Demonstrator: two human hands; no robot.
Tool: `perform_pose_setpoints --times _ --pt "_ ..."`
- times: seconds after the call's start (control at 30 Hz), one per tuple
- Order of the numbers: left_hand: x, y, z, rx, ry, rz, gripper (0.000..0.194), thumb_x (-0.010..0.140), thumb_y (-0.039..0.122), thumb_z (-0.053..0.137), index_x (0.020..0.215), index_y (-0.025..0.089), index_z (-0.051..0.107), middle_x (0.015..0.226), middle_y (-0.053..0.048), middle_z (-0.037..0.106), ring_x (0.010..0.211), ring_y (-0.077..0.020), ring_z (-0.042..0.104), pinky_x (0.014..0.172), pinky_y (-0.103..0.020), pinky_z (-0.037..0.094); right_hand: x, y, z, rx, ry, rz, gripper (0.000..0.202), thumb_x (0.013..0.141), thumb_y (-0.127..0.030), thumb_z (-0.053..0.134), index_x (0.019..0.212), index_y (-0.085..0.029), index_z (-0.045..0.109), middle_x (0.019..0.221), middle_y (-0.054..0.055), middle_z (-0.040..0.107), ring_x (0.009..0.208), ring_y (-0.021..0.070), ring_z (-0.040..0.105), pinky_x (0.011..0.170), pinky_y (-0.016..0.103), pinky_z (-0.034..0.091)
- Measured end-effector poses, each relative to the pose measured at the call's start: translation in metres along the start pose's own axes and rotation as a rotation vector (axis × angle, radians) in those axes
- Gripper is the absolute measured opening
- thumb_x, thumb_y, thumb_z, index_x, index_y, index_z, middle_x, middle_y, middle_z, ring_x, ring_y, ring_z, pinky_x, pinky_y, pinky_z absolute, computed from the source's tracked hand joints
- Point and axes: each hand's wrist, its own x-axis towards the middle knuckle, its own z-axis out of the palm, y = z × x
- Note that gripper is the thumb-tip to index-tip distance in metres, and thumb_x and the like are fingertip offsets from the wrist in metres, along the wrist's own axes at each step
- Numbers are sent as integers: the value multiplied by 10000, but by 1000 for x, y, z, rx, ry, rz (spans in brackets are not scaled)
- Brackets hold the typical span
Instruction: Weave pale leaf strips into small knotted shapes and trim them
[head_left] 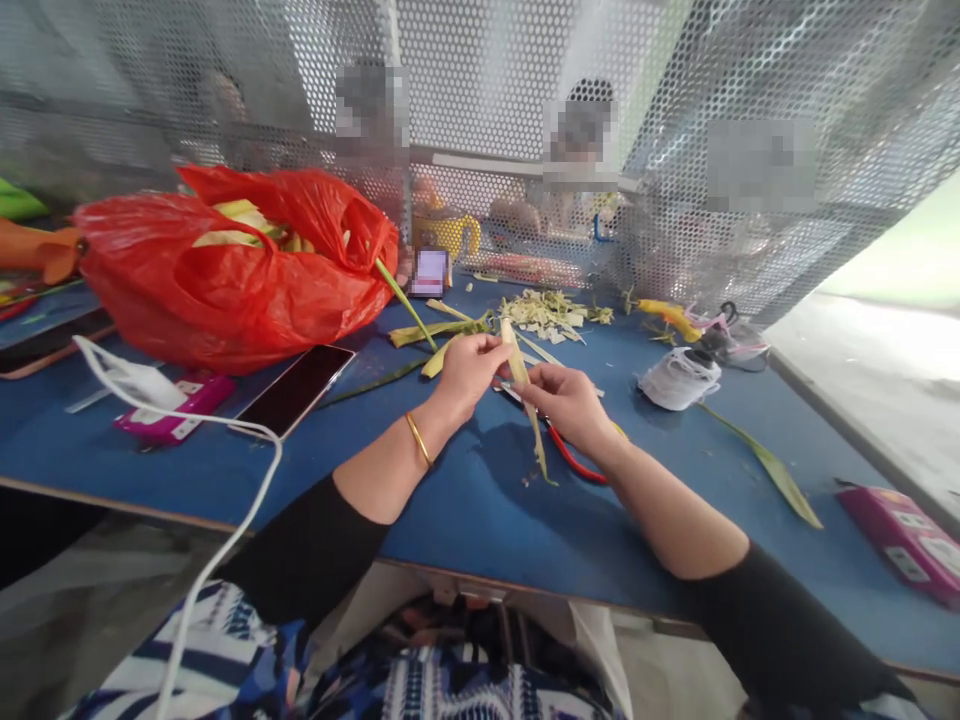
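Observation:
A long, pale yellow-green leaf strip (516,365) stands slanted between my hands above the blue table (450,500), its thin green end hanging toward me. My left hand (472,375) pinches it near the upper end. Lower down, my right hand (568,402) has its thumb and fingers closed on the same strip. Beneath the right hand lies a cutting tool with red curved handles (574,458), partly covered. Just beyond the hands is a heap of small pale leaf cuttings (551,312). Longer leaf pieces (420,334) lie beside my left hand.
A red plastic bag (247,290) of leaves fills the back left. Closer are a dark-screened phone (300,390), a purple pack (176,410) and a white cable (270,450). White thread (681,380), a single leaf (772,465) and another purple pack (904,540) lie right. People sit behind a perforated screen (480,80).

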Motion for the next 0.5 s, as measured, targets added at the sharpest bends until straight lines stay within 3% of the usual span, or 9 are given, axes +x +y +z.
perform_pose_setpoints --times 0.23,0.5 --pt "10 -6 -4 -291 -111 -222 136 797 62 662 677 125 648 579 -2 630 497 -75 565 495 -179 424 1 -1 -9 412 -141 160 325 581 -426 841 675 -175 658 586 -9 651 512 106 592 544 241 478" --pt "11 -9 -5 -354 -161 -210 173 834 58 636 674 124 643 571 6 615 486 -79 567 513 -193 449 0 -2 -8 444 -206 175 258 570 -337 845 722 -165 728 655 36 722 558 137 658 541 241 513"
